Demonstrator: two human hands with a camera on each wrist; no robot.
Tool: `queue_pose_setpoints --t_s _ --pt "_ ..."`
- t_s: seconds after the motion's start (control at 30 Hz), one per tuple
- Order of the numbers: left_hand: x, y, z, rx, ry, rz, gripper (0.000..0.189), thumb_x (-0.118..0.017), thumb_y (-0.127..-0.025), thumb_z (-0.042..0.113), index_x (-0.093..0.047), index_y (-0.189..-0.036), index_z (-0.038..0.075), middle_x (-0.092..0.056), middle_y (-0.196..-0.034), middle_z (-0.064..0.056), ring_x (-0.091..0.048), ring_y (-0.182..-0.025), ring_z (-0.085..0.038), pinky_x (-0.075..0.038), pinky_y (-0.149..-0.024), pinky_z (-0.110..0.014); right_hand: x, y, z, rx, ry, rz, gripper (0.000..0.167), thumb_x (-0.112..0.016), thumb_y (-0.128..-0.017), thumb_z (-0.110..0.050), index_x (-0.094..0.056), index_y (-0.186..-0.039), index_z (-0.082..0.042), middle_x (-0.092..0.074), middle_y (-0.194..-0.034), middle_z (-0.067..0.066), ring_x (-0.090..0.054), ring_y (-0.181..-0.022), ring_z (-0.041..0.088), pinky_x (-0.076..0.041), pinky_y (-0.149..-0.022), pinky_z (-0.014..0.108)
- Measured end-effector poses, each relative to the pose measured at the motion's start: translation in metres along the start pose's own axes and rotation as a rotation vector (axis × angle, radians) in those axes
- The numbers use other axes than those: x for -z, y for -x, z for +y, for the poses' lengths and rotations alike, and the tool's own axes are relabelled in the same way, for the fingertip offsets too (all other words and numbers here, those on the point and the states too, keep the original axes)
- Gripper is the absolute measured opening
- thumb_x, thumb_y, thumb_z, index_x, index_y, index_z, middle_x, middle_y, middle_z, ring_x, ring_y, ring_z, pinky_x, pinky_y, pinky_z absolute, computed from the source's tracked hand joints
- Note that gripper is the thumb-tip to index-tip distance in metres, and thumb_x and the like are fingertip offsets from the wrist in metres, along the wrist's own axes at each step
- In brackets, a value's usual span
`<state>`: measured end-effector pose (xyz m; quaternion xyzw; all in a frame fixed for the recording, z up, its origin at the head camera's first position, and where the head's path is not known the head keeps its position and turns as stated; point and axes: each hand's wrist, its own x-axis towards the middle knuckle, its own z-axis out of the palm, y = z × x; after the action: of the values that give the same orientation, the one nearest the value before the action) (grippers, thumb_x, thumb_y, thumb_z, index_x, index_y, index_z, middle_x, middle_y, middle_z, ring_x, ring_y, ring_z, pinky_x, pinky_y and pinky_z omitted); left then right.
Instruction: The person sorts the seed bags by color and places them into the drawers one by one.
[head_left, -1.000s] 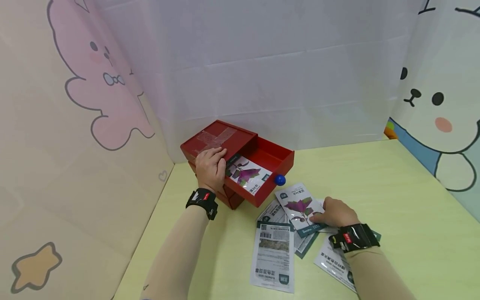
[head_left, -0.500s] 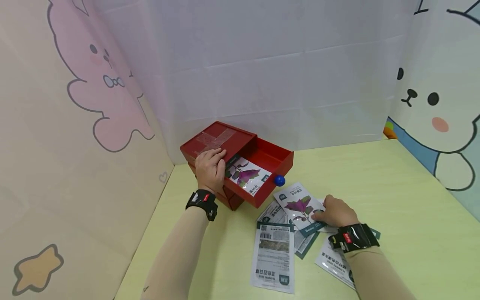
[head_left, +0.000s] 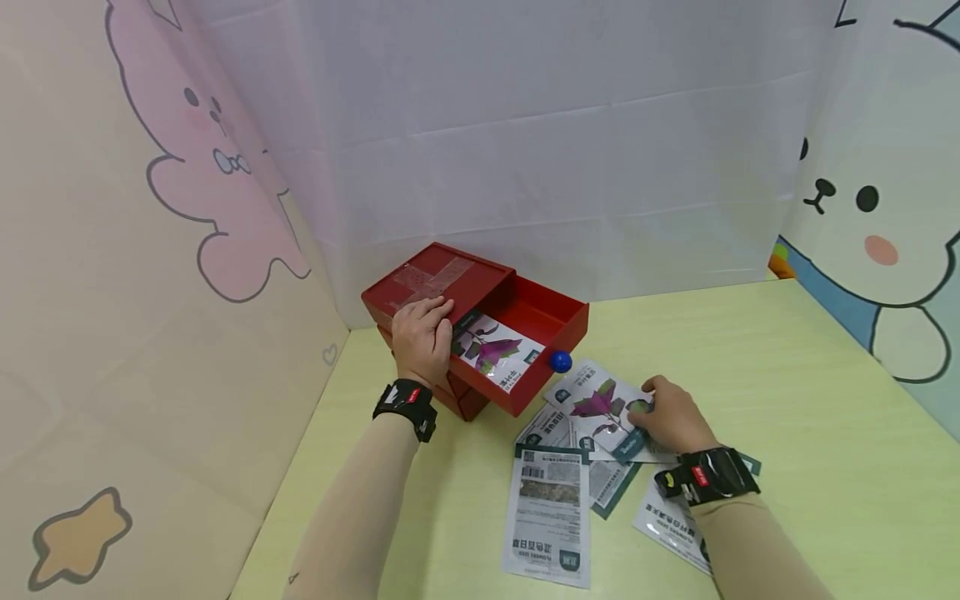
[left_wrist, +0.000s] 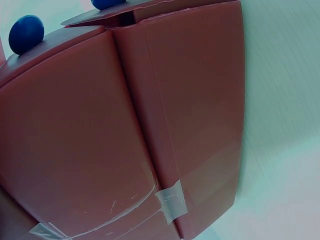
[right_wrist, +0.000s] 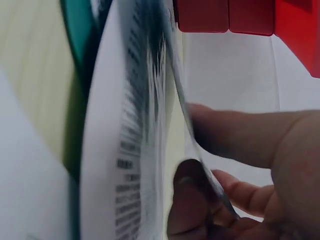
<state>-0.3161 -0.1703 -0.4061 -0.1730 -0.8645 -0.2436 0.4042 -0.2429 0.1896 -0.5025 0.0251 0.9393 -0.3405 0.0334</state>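
Flower packet [head_left: 598, 406] has been turned slightly, pinched by right hand [head_left: 677, 416]; red box [head_left: 478, 281] is touched beneath relaxed left hand [head_left: 422, 337].

Your arms [head_left: 348, 504] reach forward, apart; your left hand [head_left: 422, 340] shows its back, your right hand [head_left: 677, 417] pinches between thumb and fingers.

Pale yellow table [head_left: 750, 367]: red drawer box [head_left: 467, 292], seed packets [head_left: 547, 518].

A pale yellow desk [head_left: 750, 358] meets a creased white backdrop [head_left: 562, 158], a pink cartoon figure [head_left: 217, 196] left, a white cartoon face [head_left: 896, 167] right.
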Motion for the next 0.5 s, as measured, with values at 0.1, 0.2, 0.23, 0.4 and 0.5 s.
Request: queue_pose_setpoints --t_s 0.1,0.2,0.23,0.4,0.5 --pt "-0.0001 0.0000 0.0002 0.000 0.002 0.002 0.037 -0.046 -0.090 0.019 -0.072 -0.115 0.008 -0.067 -0.119 -0.011 -0.055 -0.114 -0.032 -0.033 -0.104 -0.047 0.0005 -0.0014 -0.0002 0.013 -0.021 0.050 0.063 -0.070 -0.085 -0.019 -0.039 -0.132 0.010 -0.055 -0.113 0.029 -0.054 -0.089 0.034 -0.048 -0.078 0.048" --pt "-0.0003 0.0000 0.0001 0.003 0.002 0.001 0.038 -0.046 -0.090 0.019 -0.072 -0.115 0.008 -0.067 -0.119 -0.011 -0.055 -0.114 -0.031 -0.033 -0.104 -0.046 0.0013 -0.0012 -0.0017 0.010 -0.040 0.092 0.065 -0.067 -0.087 -0.018 -0.035 -0.136 0.010 -0.051 -0.120 0.035 -0.054 -0.096 0.038 -0.046 -0.083 0.053" --pt "-0.0005 0.0001 0.0000 0.004 0.001 0.000 0.038 -0.046 -0.090 0.019 -0.072 -0.115 0.008 -0.067 -0.119 -0.010 -0.054 -0.114 -0.031 -0.033 -0.104 -0.046 0.0017 -0.0009 -0.0024 0.009 -0.045 0.101 0.065 -0.066 -0.087 -0.018 -0.034 -0.136 0.010 -0.051 -0.121 0.036 -0.054 -0.098 0.039 -0.046 -0.084 0.054" --pt "-0.0002 0.0001 0.0008 0.010 0.006 -0.005 0.039 -0.044 -0.090 0.018 -0.071 -0.116 0.009 -0.067 -0.119 -0.010 -0.054 -0.115 -0.030 -0.032 -0.105 -0.046 0.0017 0.0004 -0.0045 -0.002 -0.070 0.117 0.058 -0.063 -0.089 -0.018 -0.037 -0.135 0.008 -0.052 -0.119 0.034 -0.055 -0.096 0.038 -0.046 -0.082 0.053" --pt "-0.0001 0.0000 0.0013 0.014 0.007 -0.009 0.039 -0.044 -0.090 0.019 -0.071 -0.116 0.009 -0.067 -0.120 -0.010 -0.054 -0.115 -0.031 -0.032 -0.105 -0.047 0.0005 0.0001 -0.0042 0.009 -0.067 0.133 0.052 -0.062 -0.090 -0.017 -0.043 -0.131 0.009 -0.054 -0.117 0.033 -0.056 -0.093 0.036 -0.047 -0.081 0.052"
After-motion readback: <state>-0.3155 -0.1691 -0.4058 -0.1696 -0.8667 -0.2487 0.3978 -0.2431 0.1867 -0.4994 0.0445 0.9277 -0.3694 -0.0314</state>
